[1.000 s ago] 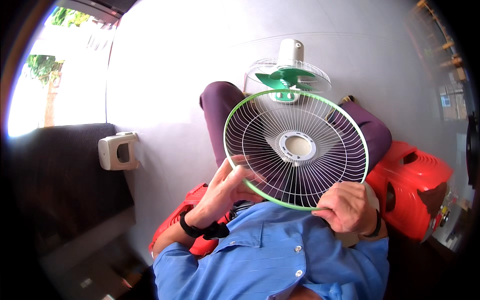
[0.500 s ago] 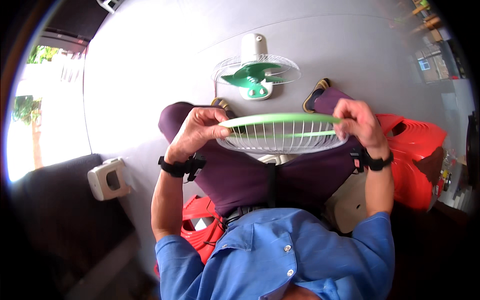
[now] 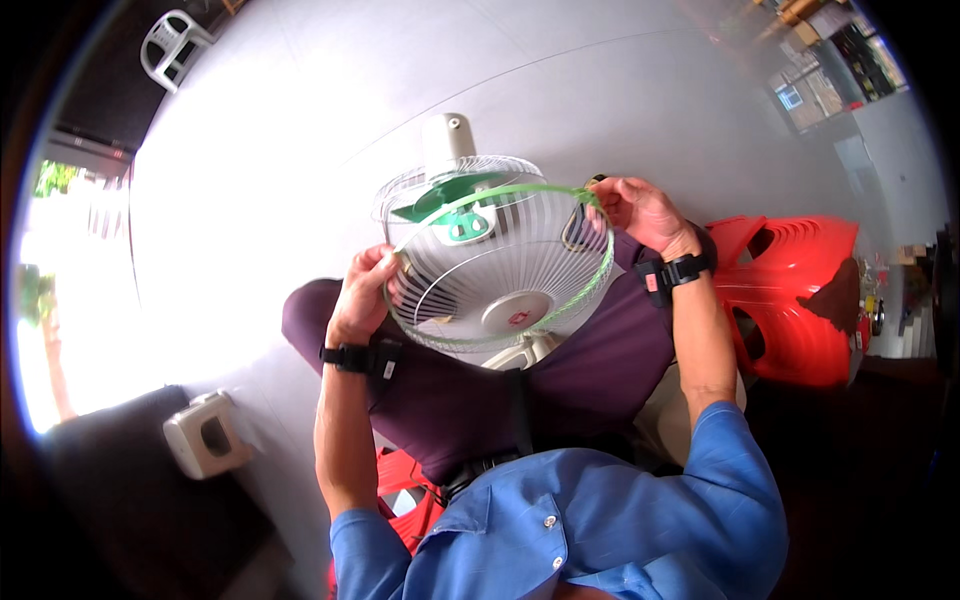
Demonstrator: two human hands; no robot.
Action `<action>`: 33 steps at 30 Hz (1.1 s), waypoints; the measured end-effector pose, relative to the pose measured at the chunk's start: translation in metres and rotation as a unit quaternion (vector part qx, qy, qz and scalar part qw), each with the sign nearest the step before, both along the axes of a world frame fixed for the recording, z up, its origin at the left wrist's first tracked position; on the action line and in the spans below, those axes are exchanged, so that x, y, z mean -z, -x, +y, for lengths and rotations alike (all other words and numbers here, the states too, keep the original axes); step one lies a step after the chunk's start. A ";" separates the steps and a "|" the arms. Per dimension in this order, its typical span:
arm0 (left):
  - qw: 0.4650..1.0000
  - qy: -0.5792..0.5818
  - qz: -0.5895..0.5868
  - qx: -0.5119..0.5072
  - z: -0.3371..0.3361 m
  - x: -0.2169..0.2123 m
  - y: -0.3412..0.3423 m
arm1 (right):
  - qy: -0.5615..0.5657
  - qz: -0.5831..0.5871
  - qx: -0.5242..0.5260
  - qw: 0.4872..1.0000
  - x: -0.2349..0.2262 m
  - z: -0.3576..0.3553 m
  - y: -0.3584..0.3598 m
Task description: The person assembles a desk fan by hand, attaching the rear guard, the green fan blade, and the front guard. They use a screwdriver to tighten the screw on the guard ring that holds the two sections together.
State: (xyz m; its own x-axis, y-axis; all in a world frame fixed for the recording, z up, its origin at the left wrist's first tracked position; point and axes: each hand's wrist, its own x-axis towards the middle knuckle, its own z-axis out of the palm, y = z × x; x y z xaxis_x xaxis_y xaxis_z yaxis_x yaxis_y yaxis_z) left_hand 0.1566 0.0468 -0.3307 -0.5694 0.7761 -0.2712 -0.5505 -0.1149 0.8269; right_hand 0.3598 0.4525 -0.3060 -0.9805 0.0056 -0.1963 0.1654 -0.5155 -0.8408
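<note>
My left hand (image 3: 362, 290) grips the left edge of a round wire fan grille (image 3: 516, 314) with a light green rim and a pale centre cap. At the far right of the same rim, the fingers of my right hand (image 3: 645, 215) are closed on the edge. The grille is tilted above my lap, its wire face toward me. Just beyond it stands a white fan (image 3: 448, 138) with a white rear wire guard (image 3: 395, 192), green blades and a green panel with two knobs. The grille wires partly cover the blades and panel.
Red plastic stools (image 3: 790, 290) stand at my right, and red plastic (image 3: 398, 472) shows beside my left hip. A small beige stool (image 3: 205, 436) is at the left, near a dark surface. A white chair (image 3: 172, 48) stands far left, and cluttered shelves (image 3: 840, 65) line the far right.
The grille has turned from nearly edge-on to showing its wire face, and it now overlaps the fan. Both hands have shifted left, still holding the rim; the head view has turned slightly.
</note>
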 end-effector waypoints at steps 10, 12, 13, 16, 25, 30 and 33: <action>0.993 0.085 -0.039 -0.071 0.023 0.006 0.008 | 0.014 -0.062 0.043 0.997 0.021 -0.009 0.019; 0.990 0.108 -0.071 -0.050 0.024 0.009 0.013 | 0.001 -0.079 0.059 0.995 0.031 -0.007 0.022; 0.989 0.108 -0.090 -0.040 0.028 0.010 0.017 | -0.002 -0.074 0.054 0.996 0.035 -0.005 0.023; 0.989 0.124 -0.077 -0.030 0.038 0.011 0.027 | -0.014 -0.071 0.058 0.996 0.040 0.000 0.024; 0.987 0.129 -0.091 -0.010 0.042 0.018 0.033 | 0.003 -0.080 0.066 0.995 0.046 0.004 0.018; 0.990 0.130 -0.057 -0.005 0.045 0.008 0.032 | -0.048 -0.061 0.057 0.995 0.045 0.002 0.021; 0.989 0.151 -0.001 0.009 0.050 0.002 0.031 | -0.129 -0.080 0.049 0.987 0.035 -0.005 0.025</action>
State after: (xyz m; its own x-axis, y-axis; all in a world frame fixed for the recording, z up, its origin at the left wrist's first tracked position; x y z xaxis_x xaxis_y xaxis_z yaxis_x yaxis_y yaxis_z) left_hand 0.1261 0.0967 -0.3326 -0.5550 0.6701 -0.4928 -0.5518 0.1467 0.8210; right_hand 0.3350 0.4471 -0.3410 -0.9293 0.1690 -0.3285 0.2669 -0.3080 -0.9132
